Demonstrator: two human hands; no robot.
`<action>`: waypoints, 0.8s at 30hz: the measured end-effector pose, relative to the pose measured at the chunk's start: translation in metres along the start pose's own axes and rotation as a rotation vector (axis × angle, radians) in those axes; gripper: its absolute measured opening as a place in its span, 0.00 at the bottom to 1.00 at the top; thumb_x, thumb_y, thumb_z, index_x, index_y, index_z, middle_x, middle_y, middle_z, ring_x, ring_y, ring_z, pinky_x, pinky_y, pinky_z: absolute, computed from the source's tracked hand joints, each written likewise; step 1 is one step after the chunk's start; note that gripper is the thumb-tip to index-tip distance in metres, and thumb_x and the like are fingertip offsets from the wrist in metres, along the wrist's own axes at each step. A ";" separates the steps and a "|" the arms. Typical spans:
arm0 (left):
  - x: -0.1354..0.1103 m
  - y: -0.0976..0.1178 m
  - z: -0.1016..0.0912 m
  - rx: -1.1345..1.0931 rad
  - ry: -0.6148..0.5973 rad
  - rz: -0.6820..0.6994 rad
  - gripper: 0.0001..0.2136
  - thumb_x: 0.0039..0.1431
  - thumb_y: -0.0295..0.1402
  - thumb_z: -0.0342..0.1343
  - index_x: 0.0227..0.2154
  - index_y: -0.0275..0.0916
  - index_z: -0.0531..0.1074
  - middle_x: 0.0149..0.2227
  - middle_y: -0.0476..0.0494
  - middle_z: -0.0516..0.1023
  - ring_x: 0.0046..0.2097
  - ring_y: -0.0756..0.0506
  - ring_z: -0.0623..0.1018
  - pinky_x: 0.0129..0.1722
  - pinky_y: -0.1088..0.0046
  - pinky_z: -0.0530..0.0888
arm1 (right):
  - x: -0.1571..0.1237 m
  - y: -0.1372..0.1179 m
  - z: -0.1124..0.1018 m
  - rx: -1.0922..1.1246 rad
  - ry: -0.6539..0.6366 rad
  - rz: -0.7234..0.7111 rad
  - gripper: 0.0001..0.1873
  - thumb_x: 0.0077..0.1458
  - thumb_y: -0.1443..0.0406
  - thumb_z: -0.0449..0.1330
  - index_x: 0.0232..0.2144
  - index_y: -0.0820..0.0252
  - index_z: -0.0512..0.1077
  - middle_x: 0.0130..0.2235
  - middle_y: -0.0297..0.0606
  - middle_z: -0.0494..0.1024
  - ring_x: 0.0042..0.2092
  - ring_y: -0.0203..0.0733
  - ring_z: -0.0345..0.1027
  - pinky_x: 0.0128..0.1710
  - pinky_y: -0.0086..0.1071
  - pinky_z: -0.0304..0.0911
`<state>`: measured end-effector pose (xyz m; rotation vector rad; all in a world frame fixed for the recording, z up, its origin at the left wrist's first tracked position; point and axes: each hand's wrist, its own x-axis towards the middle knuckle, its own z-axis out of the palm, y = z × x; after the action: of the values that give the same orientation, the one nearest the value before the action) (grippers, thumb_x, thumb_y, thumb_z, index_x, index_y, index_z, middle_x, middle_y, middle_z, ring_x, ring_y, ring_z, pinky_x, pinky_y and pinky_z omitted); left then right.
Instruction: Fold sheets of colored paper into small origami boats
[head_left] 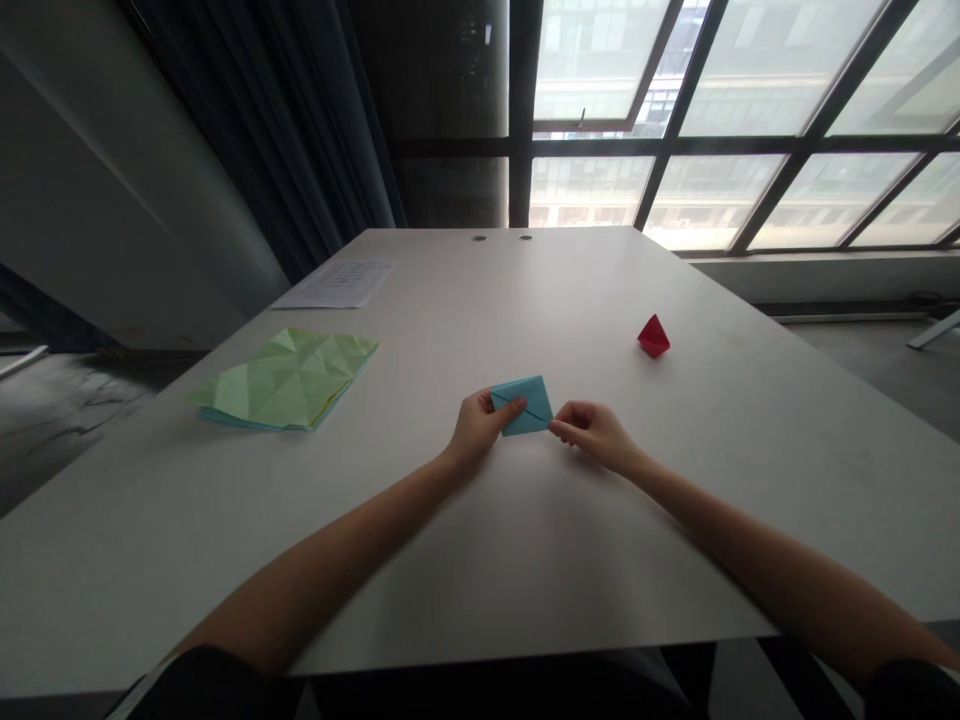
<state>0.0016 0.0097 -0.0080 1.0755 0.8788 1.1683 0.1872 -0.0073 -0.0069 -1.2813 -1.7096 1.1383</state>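
Observation:
A small folded piece of blue paper (pixel 534 396) is held up just above the white table, with diagonal fold lines across its face. My left hand (pixel 480 424) grips its left side, thumb flat on the front and fingers behind, mostly hidden. At the lower right corner of the paper, the thumb and forefinger of my right hand (pixel 589 430) pinch the edge. The other right fingers are curled in.
A red folded paper boat (pixel 654 338) stands to the right on the table (pixel 480 560). Creased green sheets (pixel 289 375), with yellow and blue ones beneath, lie at left. Behind them is a printed white sheet (pixel 337 284). Two round holes are near the far edge.

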 end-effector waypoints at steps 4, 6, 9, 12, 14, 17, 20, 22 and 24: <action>0.000 0.005 -0.002 0.115 -0.105 -0.092 0.15 0.40 0.37 0.64 0.29 0.32 0.73 0.29 0.45 0.77 0.29 0.48 0.75 0.32 0.73 0.71 | -0.003 -0.004 -0.001 -0.007 -0.052 -0.081 0.17 0.45 0.54 0.60 0.32 0.62 0.69 0.25 0.34 0.70 0.26 0.33 0.63 0.24 0.27 0.59; -0.002 0.008 -0.003 0.192 -0.208 -0.159 0.15 0.39 0.38 0.64 0.29 0.32 0.74 0.28 0.45 0.77 0.29 0.48 0.75 0.30 0.73 0.71 | -0.003 -0.005 -0.003 0.032 -0.010 -0.106 0.20 0.46 0.54 0.59 0.38 0.62 0.68 0.28 0.35 0.71 0.27 0.34 0.64 0.25 0.27 0.61; -0.003 0.009 -0.003 0.278 -0.323 -0.204 0.16 0.40 0.38 0.64 0.31 0.32 0.73 0.29 0.44 0.77 0.30 0.48 0.75 0.29 0.74 0.70 | 0.000 -0.003 -0.003 0.075 0.001 -0.126 0.21 0.45 0.55 0.59 0.40 0.61 0.68 0.29 0.36 0.72 0.28 0.35 0.65 0.27 0.29 0.63; -0.001 0.006 -0.005 0.273 -0.337 -0.153 0.19 0.41 0.37 0.63 0.37 0.33 0.71 0.34 0.40 0.77 0.34 0.47 0.76 0.33 0.73 0.71 | 0.003 0.002 -0.004 0.085 0.063 -0.108 0.18 0.46 0.56 0.60 0.38 0.60 0.69 0.29 0.36 0.73 0.29 0.35 0.66 0.28 0.30 0.64; 0.003 0.003 -0.008 0.291 -0.301 -0.094 0.22 0.40 0.35 0.64 0.41 0.34 0.69 0.37 0.39 0.76 0.35 0.47 0.76 0.34 0.72 0.71 | 0.005 0.006 -0.004 0.091 0.140 -0.070 0.18 0.46 0.56 0.59 0.39 0.60 0.68 0.27 0.35 0.72 0.28 0.35 0.66 0.27 0.30 0.64; 0.008 0.000 -0.014 0.372 -0.252 -0.043 0.22 0.42 0.33 0.63 0.43 0.33 0.67 0.36 0.39 0.75 0.33 0.48 0.75 0.33 0.73 0.71 | 0.006 0.010 -0.005 0.091 0.165 -0.004 0.18 0.47 0.56 0.58 0.39 0.59 0.65 0.27 0.34 0.72 0.25 0.35 0.67 0.25 0.30 0.65; 0.011 -0.002 -0.017 0.452 -0.230 -0.038 0.19 0.44 0.31 0.60 0.41 0.33 0.68 0.30 0.43 0.75 0.32 0.48 0.75 0.31 0.73 0.70 | 0.004 0.012 -0.005 -0.076 0.131 -0.026 0.14 0.49 0.58 0.57 0.38 0.58 0.66 0.29 0.35 0.73 0.27 0.35 0.68 0.28 0.31 0.64; 0.011 -0.001 -0.018 0.554 -0.216 -0.008 0.17 0.44 0.31 0.59 0.40 0.34 0.69 0.29 0.44 0.75 0.31 0.48 0.74 0.30 0.73 0.69 | 0.003 0.012 -0.006 -0.282 0.138 -0.113 0.12 0.49 0.60 0.57 0.38 0.56 0.68 0.31 0.35 0.73 0.31 0.37 0.67 0.32 0.32 0.63; 0.010 0.002 -0.018 0.719 -0.204 0.066 0.15 0.45 0.31 0.58 0.39 0.36 0.71 0.30 0.44 0.75 0.32 0.47 0.74 0.31 0.73 0.69 | 0.003 0.013 -0.007 -0.464 0.151 -0.199 0.12 0.48 0.61 0.58 0.38 0.55 0.70 0.33 0.37 0.74 0.35 0.40 0.66 0.36 0.35 0.61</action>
<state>-0.0140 0.0229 -0.0107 1.7795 1.1393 0.7759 0.1969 -0.0013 -0.0169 -1.3857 -2.0013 0.5302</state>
